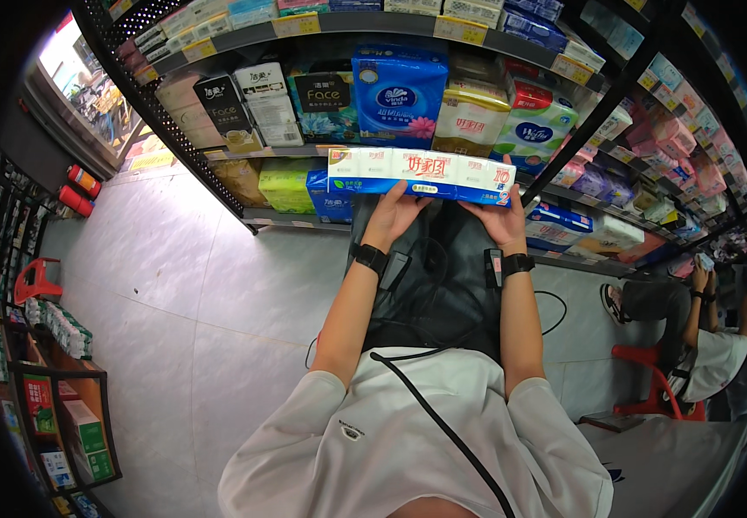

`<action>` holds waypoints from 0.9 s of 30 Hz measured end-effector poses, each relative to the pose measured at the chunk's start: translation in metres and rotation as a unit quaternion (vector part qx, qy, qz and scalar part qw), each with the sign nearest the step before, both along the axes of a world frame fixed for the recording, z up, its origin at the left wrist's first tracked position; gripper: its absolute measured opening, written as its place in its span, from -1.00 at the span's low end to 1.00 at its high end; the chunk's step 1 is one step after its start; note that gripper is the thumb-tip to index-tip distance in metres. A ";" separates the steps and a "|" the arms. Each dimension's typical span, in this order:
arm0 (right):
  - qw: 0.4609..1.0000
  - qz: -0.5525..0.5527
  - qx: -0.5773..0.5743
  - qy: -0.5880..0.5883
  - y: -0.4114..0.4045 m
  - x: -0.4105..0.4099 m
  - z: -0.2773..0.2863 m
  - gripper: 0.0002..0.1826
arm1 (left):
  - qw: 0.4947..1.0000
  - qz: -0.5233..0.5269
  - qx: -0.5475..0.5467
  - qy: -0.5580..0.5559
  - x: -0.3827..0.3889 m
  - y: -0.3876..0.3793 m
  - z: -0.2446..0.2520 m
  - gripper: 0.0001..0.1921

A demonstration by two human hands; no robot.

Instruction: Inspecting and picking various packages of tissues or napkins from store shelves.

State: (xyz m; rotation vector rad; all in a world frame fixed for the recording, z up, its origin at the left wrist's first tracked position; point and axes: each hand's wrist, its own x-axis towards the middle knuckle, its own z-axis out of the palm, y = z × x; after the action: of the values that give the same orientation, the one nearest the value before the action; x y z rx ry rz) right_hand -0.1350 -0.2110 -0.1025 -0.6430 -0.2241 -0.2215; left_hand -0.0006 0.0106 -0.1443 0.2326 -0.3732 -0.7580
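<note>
A long plastic-wrapped multipack of tissue paper, white above and blue along its lower edge, lies across both my hands above my knees. My left hand grips its near edge left of the middle, with the thumb up on the blue band. My right hand holds the right end, one fingertip showing over the far edge. The remaining fingers are hidden beneath the pack. Just beyond it, a blue Vinda tissue pack stands on the shelf, beside a white-and-gold tissue pack and a green-and-white tissue pack.
A black shelf upright rises close to my right hand. At right, another person sits on a red plastic chair. Red fire extinguishers and a red stool stand at left. A black cable runs down my shirt.
</note>
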 end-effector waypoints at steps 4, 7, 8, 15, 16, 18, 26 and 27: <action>1.000 -0.014 -0.019 0.010 -0.001 -0.004 -0.001 -0.18 | 0.999 0.028 0.026 -0.013 -0.005 -0.002 -0.003 -0.52; 1.000 -0.007 -0.009 0.005 0.000 -0.005 -0.002 -0.19 | 0.999 0.014 0.023 -0.019 -0.004 -0.001 -0.004 -0.52; 1.000 -0.003 -0.004 0.005 0.002 -0.005 -0.003 -0.20 | 0.999 0.024 0.038 -0.022 -0.005 0.001 -0.005 -0.50; 1.000 -0.021 0.002 0.015 -0.008 -0.012 -0.001 -0.22 | 0.998 0.028 0.054 -0.008 -0.011 -0.011 0.007 -0.43; 1.000 -0.014 0.021 0.008 -0.006 -0.009 0.001 -0.19 | 0.999 0.015 0.051 -0.004 -0.008 -0.008 0.006 -0.44; 0.999 -0.013 0.023 0.018 -0.001 -0.010 0.000 -0.20 | 0.998 0.024 0.061 -0.023 -0.007 -0.003 0.001 -0.44; 0.996 0.021 0.076 0.044 -0.025 -0.017 0.003 -0.26 | 0.997 0.027 0.057 -0.034 -0.021 -0.017 0.009 -0.38; 0.992 0.042 0.109 0.050 -0.033 -0.020 0.001 -0.27 | 0.998 0.025 0.056 -0.029 -0.026 -0.024 0.013 -0.37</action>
State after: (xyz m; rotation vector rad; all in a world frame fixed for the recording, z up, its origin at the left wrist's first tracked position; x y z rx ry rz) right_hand -0.1554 -0.2443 -0.1011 -0.4253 -0.1280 -0.1298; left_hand -0.0262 -0.0129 -0.1314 0.3682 -0.3792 -0.7256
